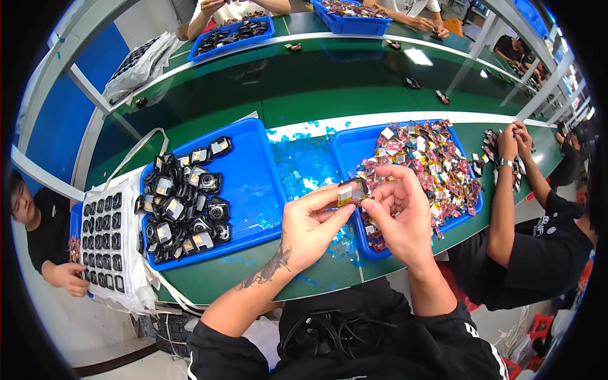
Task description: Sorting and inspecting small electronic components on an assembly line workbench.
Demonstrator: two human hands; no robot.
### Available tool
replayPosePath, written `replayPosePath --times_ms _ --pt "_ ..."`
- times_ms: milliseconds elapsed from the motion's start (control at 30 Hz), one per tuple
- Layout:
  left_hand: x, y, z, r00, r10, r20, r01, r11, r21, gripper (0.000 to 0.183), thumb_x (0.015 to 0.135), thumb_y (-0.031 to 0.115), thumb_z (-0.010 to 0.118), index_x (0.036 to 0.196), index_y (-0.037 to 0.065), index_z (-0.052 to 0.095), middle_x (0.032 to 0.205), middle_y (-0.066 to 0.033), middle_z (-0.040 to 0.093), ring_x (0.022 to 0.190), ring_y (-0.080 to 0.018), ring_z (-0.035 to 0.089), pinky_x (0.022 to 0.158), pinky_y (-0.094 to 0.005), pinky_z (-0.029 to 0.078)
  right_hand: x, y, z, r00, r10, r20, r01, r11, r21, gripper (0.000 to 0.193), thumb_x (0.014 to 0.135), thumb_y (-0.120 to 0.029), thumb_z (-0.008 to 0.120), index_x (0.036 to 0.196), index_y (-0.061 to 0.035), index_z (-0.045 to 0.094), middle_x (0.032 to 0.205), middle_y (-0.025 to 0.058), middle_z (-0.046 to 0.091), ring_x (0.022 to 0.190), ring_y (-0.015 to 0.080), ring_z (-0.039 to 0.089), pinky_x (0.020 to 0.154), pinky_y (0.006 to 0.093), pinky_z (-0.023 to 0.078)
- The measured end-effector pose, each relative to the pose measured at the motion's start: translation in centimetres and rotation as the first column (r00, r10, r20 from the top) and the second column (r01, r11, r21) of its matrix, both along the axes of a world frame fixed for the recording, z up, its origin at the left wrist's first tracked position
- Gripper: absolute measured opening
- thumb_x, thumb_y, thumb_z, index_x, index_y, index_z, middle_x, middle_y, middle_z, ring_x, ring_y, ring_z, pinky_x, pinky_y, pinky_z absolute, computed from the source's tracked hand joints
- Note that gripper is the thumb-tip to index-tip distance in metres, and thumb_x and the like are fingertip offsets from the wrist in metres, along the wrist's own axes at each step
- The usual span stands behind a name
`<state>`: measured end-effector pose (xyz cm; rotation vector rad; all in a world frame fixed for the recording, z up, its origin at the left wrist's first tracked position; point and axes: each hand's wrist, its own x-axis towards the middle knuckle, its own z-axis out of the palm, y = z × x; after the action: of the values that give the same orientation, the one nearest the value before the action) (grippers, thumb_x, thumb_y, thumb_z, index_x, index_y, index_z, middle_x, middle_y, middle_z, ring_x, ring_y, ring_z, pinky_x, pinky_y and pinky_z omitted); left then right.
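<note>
In front of me my left hand (309, 229) grips a small black watch-like housing (360, 188) between thumb and fingers. A silver and yellow piece shows on its face. My right hand (406, 221) meets the housing's right edge, its thumb and fingers curled in a pinch; what lies between those fingertips is too small to make out. To the left a blue tray (256, 183) holds a heap of similar black housings (180, 202). Partly behind my right hand, another blue tray (342, 142) is piled with small red and yellow circuit pieces (424, 164).
Blue film scraps (304, 164) litter the green table between the trays. At the left stands a white tray (130, 247) with rows of black frames. Beyond runs a green conveyor belt (335, 76) with a few parts on it. Co-workers sit across, left and right.
</note>
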<state>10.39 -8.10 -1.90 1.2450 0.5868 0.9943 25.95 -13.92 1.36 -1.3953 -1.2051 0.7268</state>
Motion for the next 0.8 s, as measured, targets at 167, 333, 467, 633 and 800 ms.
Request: replayPosePath --times_ms 167,333,467,633,800 --pt "0.2 -0.3 0.5 0.999 -0.016 -0.036 0.015 0.999 -0.031 0.035 0.087 -0.005 0.063 0.122 -0.004 0.061 0.125 -0.0134 0.06 0.109 -0.0176 0.061 0.093 -0.0296 0.053 -0.1 -0.3 -0.6 0.991 0.011 -0.137 -0.006 0.999 0.039 0.04 0.083 0.004 0.068 0.119 0.0008 0.052 0.08 0.0029 0.064 0.062 0.0007 0.05 0.056 0.0161 0.04" --pt "0.3 -0.4 0.3 1.0 0.016 0.007 -0.016 1.0 -0.005 0.037 0.086 -0.008 0.064 0.123 -0.006 0.059 0.123 -0.0162 0.061 0.107 -0.0177 0.061 0.093 -0.0289 0.052 -0.4 -0.3 -0.3 0.996 -0.022 -0.09 0.027 0.998 0.062 0.039 0.083 0.003 0.068 0.118 0.0011 0.053 0.08 0.0029 0.065 0.063 0.0002 0.051 0.056 0.0158 0.04" --pt "0.2 -0.2 0.0 0.999 0.006 0.045 -0.004 0.999 -0.043 0.037 0.086 -0.008 0.064 0.123 -0.005 0.06 0.124 -0.0169 0.061 0.107 -0.018 0.061 0.093 -0.0292 0.051 0.0 0.2 -0.7 0.985 0.009 -0.173 -0.005 1.0 0.024 0.04 0.082 0.003 0.07 0.118 0.0012 0.055 0.079 0.0023 0.065 0.062 -0.0001 0.05 0.055 0.0154 0.039" --pt "0.3 -0.2 -0.5 0.998 0.018 0.063 -0.018 1.0 -0.002 0.035 0.086 -0.009 0.064 0.121 -0.004 0.062 0.121 -0.0166 0.062 0.106 -0.0184 0.062 0.092 -0.029 0.052 0.3 0.4 -0.7 0.986 0.012 -0.167 -0.013 1.0 -0.005 0.042 0.081 0.004 0.071 0.119 0.0002 0.055 0.075 0.0004 0.063 0.059 -0.0003 0.047 0.054 0.0147 0.038" --pt "0.4 -0.5 -0.3 0.995 0.036 0.092 -0.034 0.999 -0.02 0.036 0.086 -0.01 0.063 0.121 -0.004 0.061 0.117 -0.0168 0.064 0.106 -0.02 0.063 0.092 -0.0301 0.053 0.0 0.6 -1.4 1.0 -0.019 -0.008 0.019 0.999 0.04 0.047 0.079 0.002 0.072 0.122 -0.0012 0.053 0.085 0.0033 0.061 0.065 0.0027 0.053 0.058 0.0169 0.046"
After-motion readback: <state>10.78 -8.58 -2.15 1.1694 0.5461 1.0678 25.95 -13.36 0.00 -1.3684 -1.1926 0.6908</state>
